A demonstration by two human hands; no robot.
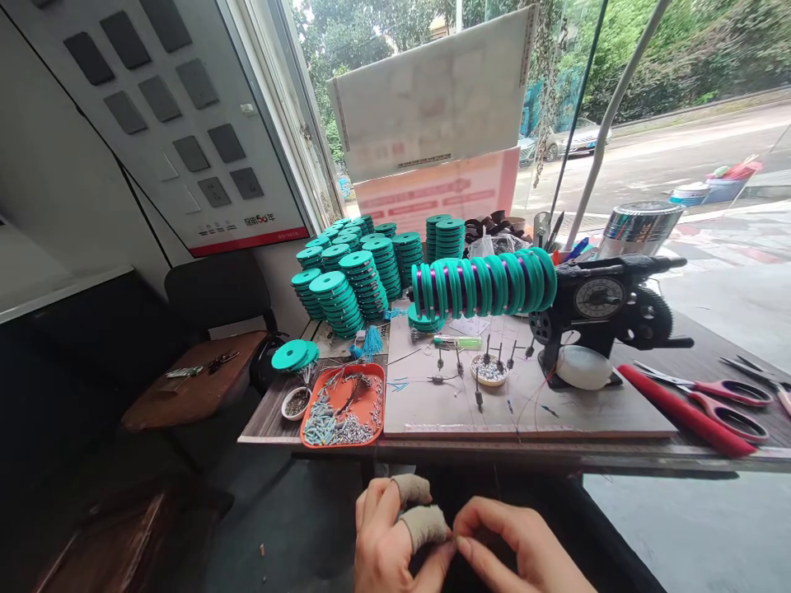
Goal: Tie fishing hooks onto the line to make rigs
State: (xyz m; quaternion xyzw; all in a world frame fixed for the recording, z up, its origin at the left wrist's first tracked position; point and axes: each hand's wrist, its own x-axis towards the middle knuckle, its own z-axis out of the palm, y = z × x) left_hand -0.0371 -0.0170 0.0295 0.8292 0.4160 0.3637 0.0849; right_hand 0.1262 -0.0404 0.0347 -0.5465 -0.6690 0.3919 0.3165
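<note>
Just below the table's front edge, my left hand [389, 539] and my right hand [516, 539] meet fingertip to fingertip. Beige wraps cover two fingers of the left one. Both hands are closed in a pinch; whatever lies between the fingertips is too small to make out. Above them on the board [445, 416] hang and lie several small dark weights [479, 399] on thin lines. A row of green spools [482, 284] with purple between them sits on the shaft of a black hand-cranked winder [609, 296]. Near the winder's left side stands a small dish [490, 380] of silvery beads.
An orange tray [381, 403] holds blue pieces and small metal parts, beside a little white cup [295, 416]. Stacks of green spools [339, 305] fill the back left. To the right lie red-handled scissors [729, 391] and a red strip [685, 412]. A brown chair [198, 379] stands left.
</note>
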